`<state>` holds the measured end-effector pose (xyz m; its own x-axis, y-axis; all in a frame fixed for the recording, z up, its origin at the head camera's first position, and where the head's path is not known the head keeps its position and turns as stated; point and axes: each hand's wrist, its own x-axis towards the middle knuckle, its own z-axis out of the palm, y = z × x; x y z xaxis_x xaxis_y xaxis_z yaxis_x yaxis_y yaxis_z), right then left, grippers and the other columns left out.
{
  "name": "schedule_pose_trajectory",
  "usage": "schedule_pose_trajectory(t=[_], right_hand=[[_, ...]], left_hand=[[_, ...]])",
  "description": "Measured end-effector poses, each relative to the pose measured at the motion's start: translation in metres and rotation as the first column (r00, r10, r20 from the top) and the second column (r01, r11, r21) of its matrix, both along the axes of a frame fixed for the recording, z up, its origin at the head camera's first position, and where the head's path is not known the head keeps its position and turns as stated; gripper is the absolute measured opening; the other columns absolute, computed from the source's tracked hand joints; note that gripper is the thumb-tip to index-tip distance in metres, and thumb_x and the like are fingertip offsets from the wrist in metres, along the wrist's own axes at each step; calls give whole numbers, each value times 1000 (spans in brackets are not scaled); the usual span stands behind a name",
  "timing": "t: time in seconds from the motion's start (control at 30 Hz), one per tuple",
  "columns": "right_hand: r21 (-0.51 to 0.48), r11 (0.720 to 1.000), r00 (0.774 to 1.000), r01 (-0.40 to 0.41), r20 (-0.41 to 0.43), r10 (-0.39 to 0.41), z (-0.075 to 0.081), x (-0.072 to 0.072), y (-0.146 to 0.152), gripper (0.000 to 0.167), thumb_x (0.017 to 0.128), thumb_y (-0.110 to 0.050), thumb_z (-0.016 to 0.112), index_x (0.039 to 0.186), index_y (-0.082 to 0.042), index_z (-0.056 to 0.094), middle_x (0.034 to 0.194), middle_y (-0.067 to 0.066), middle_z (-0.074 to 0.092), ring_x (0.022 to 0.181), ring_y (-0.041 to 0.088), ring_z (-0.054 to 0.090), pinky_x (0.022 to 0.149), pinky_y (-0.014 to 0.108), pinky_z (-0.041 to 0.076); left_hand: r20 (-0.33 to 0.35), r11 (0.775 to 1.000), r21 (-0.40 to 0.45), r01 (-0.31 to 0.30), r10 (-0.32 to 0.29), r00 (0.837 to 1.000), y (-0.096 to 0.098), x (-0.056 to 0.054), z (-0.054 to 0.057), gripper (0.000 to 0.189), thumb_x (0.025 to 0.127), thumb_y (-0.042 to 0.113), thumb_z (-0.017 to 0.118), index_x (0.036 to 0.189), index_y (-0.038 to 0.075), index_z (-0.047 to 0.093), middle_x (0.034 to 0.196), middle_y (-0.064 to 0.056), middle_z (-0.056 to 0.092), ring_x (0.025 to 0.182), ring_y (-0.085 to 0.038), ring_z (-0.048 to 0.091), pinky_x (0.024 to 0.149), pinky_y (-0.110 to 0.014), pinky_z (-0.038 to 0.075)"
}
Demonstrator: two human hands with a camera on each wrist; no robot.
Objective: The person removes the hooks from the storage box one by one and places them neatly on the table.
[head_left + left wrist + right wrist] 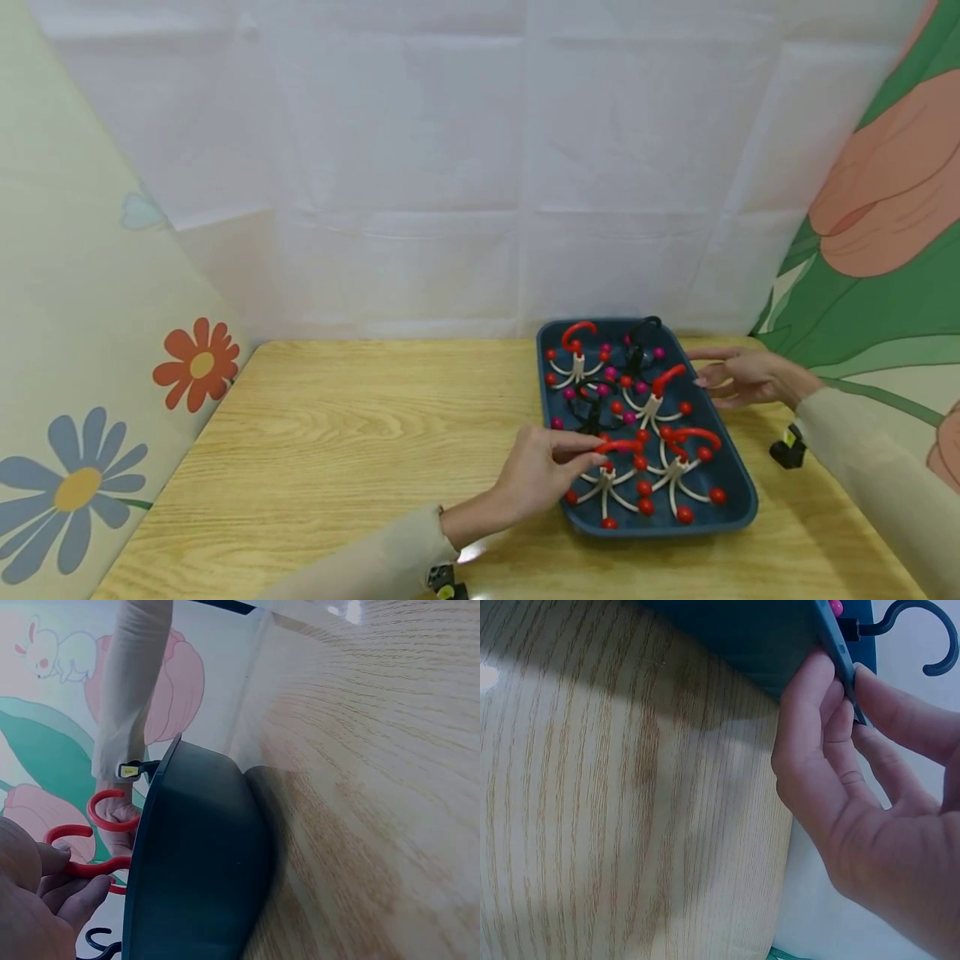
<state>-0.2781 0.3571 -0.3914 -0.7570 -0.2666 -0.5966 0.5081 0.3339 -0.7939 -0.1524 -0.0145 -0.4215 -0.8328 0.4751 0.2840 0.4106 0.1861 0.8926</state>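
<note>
Nearest the camera, at the near left corner of the tray (660, 532), a white hanger (607, 478) with curved arms, red ball tips and a red hook was found under the left hand (534, 477); thumb and fingers were closed in a pinch on the hook. Whether its arms bore on the tray floor could not be determined. Beside it, to the right, stood a second white hanger (677, 471); farther back were a third (652, 407) and a fourth (578, 365), with two black hangers (636, 358) bearing pink balls among them. On the far right side, the right hand (750, 375) gripped the tray's rim between thumb and fingers. Tray and contents sat toward the right of the wood-grain table (360, 450). Behind hung a creased white sheet (405, 167), flanked by flower-patterned panels (885, 208).
</note>
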Motion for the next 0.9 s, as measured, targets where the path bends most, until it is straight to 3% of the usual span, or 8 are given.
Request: schedule_pose_trajectory(t=[0.37,0.6,0.9], right_hand=[[4,1000,1000,-14,-8,14,-2,-1,1,85,105,-8,63,170,-11,9,109,-5,72,100,12,72,84,34,63],[0,1000,1000,-10,-8,10,-3,-2,2,83,105,-7,61,170,-11,10,107,-5,72,100,11,72,86,35,63],[4,1000,1000,-21,-15,21,-2,-1,2,83,106,-8,60,170,-11,8,109,-5,71,100,9,72,86,34,62]], left_hand=[[18,1000,24,-11,11,1000,-1,1,4,21,96,10,76,117,5,81,102,-10,83,88,-19,82,67,-14,56],[10,999,31,-38,38,999,-2,1,9,20,96,14,78,115,7,82,100,-8,83,82,-9,80,62,-14,52],[17,996,76,-37,35,999,-5,0,26,21,95,15,79,114,6,82,102,-10,83,87,-14,81,71,-17,60]])
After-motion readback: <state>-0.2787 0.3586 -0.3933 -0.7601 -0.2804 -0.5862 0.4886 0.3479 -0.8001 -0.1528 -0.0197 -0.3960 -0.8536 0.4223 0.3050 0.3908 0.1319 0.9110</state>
